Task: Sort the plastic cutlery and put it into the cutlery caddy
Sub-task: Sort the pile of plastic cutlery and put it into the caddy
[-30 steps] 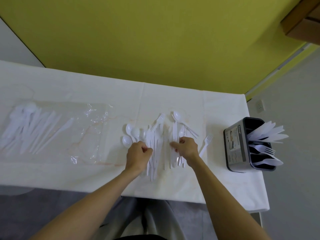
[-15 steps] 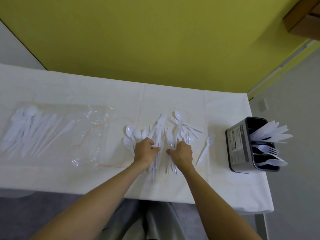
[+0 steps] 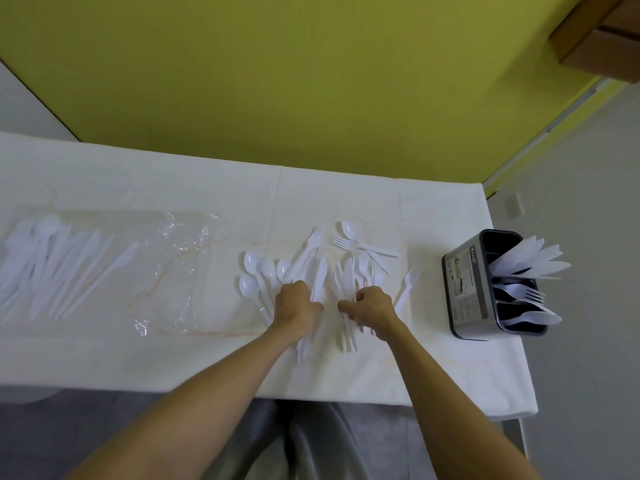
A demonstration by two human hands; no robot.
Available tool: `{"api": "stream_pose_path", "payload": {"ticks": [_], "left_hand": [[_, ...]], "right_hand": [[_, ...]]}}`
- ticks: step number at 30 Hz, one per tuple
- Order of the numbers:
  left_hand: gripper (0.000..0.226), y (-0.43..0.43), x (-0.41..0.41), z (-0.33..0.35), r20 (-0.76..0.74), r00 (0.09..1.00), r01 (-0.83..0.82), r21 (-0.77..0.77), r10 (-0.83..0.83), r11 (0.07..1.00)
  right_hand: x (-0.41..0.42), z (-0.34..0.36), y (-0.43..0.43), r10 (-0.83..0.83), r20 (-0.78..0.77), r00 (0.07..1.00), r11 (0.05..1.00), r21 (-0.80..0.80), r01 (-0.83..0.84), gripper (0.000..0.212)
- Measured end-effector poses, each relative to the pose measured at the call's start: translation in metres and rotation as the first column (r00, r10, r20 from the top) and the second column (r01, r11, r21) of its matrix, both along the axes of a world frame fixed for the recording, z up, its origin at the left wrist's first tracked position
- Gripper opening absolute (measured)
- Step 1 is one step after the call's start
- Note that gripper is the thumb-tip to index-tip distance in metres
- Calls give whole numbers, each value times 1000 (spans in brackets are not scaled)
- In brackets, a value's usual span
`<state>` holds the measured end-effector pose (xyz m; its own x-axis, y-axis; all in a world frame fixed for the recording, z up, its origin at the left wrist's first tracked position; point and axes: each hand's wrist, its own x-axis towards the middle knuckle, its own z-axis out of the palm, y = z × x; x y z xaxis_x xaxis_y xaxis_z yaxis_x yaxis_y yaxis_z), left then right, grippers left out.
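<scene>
1. Both hands work the loose pile of cutlery point(image 3: 332, 278) in the middle of the table point(image 3: 207, 188): the left hand point(image 3: 298, 308) is curled, its fingers pinched on the handles of a knife bundle point(image 3: 317, 289), and the right hand point(image 3: 372, 308) is curled over the handles of the neighbouring pieces, though whether it truly grips any I cannot tell.
2. Four spoons point(image 3: 265, 275) lie side by side just left of the left hand; a single fork point(image 3: 408, 285) lies apart to the right.
3. The caddy point(image 3: 465, 289) stands at the right end of the table, well apart from the pile, with knives, forks and spoons already in its separate compartments.
4. A clear plastic bag point(image 3: 104, 268) with more cutlery lies at the left end.
5. By my judgement this is the sorting step: like pieces are being gathered into one bundle.
6. Next, the bundle needs its handles squared, a firm grasp, and a carry to the matching compartment without shedding thin, slippery pieces.
</scene>
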<state>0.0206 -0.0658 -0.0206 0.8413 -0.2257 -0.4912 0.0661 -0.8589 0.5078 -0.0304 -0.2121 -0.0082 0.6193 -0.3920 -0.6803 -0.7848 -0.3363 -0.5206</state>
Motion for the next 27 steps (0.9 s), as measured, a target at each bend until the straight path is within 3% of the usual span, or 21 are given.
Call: {"api": "stream_pose_path", "payload": {"ticks": [3, 7, 15, 22, 27], "left_hand": [[41, 8, -4, 2, 9, 997, -71, -70, 72, 995], [15, 25, -3, 0, 24, 979, -199, -107, 203, 974], [20, 2, -8, -5, 51, 995, -74, -128, 81, 989], [43, -8, -14, -7, 59, 997, -55, -30, 57, 998], [26, -11, -14, -7, 28, 999, 33, 45, -34, 998]], "right_hand": [[-4, -1, -2, -4, 25, 1000, 999, 40, 3, 23], [-6, -3, -4, -12, 45, 999, 994, 111, 7, 18], [-8, -3, -8, 5, 67, 998, 989, 148, -15, 16], [-13, -6, -15, -65, 116, 991, 984, 172, 44, 20], [-14, -3, -19, -126, 155, 980, 975, 202, 93, 18]]}}
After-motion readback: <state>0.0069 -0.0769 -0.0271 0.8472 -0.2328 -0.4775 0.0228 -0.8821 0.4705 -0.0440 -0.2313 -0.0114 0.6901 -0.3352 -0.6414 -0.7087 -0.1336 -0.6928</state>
